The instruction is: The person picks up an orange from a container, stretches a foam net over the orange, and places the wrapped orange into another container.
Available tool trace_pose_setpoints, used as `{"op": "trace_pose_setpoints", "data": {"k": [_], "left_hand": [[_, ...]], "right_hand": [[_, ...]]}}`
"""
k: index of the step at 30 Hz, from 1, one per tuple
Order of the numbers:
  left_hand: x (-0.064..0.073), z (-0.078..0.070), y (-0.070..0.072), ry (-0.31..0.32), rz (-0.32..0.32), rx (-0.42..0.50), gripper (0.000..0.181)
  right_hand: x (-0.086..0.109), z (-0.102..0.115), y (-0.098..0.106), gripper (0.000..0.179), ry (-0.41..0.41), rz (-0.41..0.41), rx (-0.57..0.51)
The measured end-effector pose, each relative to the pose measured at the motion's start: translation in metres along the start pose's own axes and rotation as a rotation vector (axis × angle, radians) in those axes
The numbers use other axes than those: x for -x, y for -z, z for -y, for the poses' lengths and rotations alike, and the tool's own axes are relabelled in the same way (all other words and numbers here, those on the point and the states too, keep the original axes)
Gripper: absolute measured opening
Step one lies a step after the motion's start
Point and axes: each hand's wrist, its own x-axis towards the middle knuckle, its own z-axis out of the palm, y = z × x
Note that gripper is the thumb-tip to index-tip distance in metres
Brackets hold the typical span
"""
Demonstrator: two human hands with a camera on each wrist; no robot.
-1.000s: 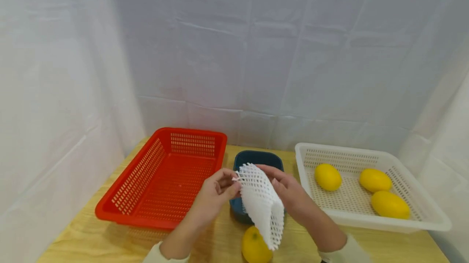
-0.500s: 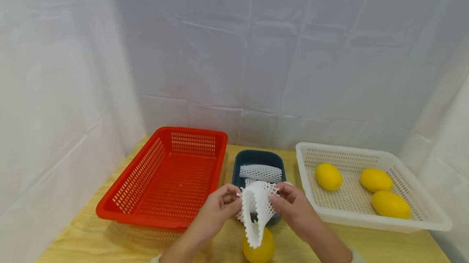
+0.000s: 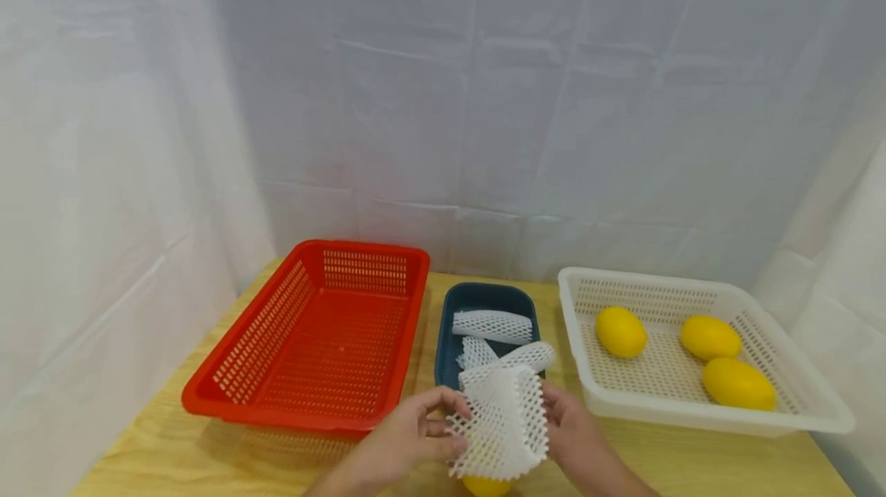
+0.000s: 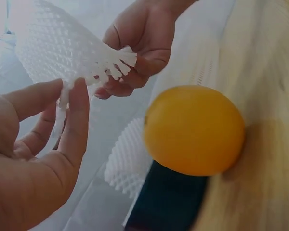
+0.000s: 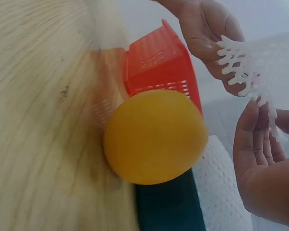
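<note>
A white foam fruit net is stretched between both hands above the table. My left hand pinches its left edge between thumb and fingers. On the opposite side my right hand pinches the rim, as the right wrist view shows. Below the net a yellow lemon sits on the wooden table in front of the dark blue box; the head view shows only a little of it. Folded foam nets lie in that box, one of them sticking up over its right rim.
On the left stands a red plastic basket with nothing in it. A white basket on the right holds three yellow lemons. White sheeting hangs behind the table and at its sides.
The foam net has come down toward me from over the blue box, turned and spread wider. My right hand has shifted from its far end to its side edge. More of the box shows.
</note>
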Motion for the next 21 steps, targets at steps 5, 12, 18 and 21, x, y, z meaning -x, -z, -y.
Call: {"op": "trace_pose_setpoints", "data": {"k": [5, 12, 18, 21], "left_hand": [[0.004, 0.013, 0.002, 0.043, -0.035, -0.079, 0.033], [0.002, 0.029, 0.002, 0.178, -0.169, -0.197, 0.029], [0.002, 0.038, 0.005, 0.117, -0.182, -0.31, 0.034], [0.001, 0.043, 0.008, 0.122, -0.198, -0.38, 0.037]], "right_hand": [[0.002, -0.011, 0.002, 0.031, -0.086, 0.003, -0.022], [0.006, -0.026, 0.011, 0.035, -0.144, -0.012, 0.002], [0.009, -0.044, 0.022, 0.036, -0.135, 0.034, -0.055], [0.008, -0.052, 0.023, 0.038, -0.134, 0.064, -0.085]]}}
